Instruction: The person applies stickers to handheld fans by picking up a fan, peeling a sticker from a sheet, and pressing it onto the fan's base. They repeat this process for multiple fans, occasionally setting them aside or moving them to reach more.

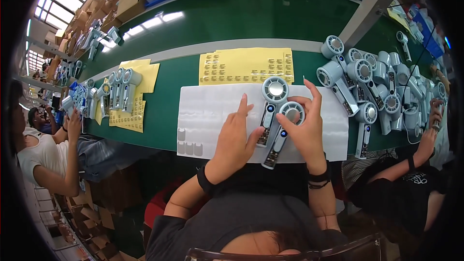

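"Start at the left. Any writing?"

"A co-worker's hand (73, 124) is there, at a pale blue fan. Beside it, yellow label sheets (130, 122) carry small dark print, too fine to read, with several upright fans (128, 89) standing on them."

"And further along?"

"A white backing sheet (208, 111), with a few pale grey stickers (194, 150) near its lower left corner. Behind it lies a yellow sheet (245, 65) with rows of tiny dark-printed labels, mostly along its edges; too small to make out."

"The hands?"

"The left hand (235, 137) is wide, fingers extended, thumb tip at the handle of the first fan (268, 111). I can't tell whether it presses. The right hand (309, 128) holds the second fan (279, 142) by its round head, between thumb and fingers. Both fans are over the white sheet, side by side, handles toward the person, each with a small lit blue display."

"On the right?"

"A heap of pale blue fans (386, 84), several with lit displays. Beyond it, another worker's black shirt (418, 179) bears a white print, blurred at this size."
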Demonstrator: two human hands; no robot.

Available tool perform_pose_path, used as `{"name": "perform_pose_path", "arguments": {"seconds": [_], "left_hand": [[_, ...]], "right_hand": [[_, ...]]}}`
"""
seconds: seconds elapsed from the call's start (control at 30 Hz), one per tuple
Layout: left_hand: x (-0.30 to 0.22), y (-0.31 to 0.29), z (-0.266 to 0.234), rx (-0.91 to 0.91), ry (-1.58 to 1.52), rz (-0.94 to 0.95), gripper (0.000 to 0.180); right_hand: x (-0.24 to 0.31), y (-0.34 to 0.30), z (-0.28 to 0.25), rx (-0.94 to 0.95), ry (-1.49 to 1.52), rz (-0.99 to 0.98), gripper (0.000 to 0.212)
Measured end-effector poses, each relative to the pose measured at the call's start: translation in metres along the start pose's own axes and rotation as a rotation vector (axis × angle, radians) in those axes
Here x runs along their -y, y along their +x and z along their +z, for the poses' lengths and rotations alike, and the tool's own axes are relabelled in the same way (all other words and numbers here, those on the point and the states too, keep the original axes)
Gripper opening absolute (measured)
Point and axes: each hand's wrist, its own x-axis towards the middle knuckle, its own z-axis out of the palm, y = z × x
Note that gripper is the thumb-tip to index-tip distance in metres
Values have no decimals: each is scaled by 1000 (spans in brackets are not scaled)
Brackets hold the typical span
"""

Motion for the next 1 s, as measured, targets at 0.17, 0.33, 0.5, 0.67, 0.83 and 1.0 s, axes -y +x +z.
{"name": "perform_pose_path", "arguments": {"seconds": [0.17, 0.33, 0.5, 0.67, 0.83, 1.0], "left_hand": [[-14, 4, 4, 25, 50, 11, 78], [-20, -3, 32, -142, -66, 13, 66], [4, -11, 16, -335, 83, 141, 62], [-2, -24, 6, -206, 268, 208, 65], [-3, -27, 7, 116, 60, 324, 73], [12, -22, 17, 126, 50, 475, 79]], "right_hand": [[-7, 3, -38, 48, -108, -50, 85], [-23, 9, -47, 82, -27, -145, 71], [-19, 17, -50, 180, 235, -168, 69], [-18, 29, -52, 277, 241, -118, 71], [-13, 33, -77, 361, 101, -59, 76], [-21, 23, -64, 295, -222, -235, 82]]}}
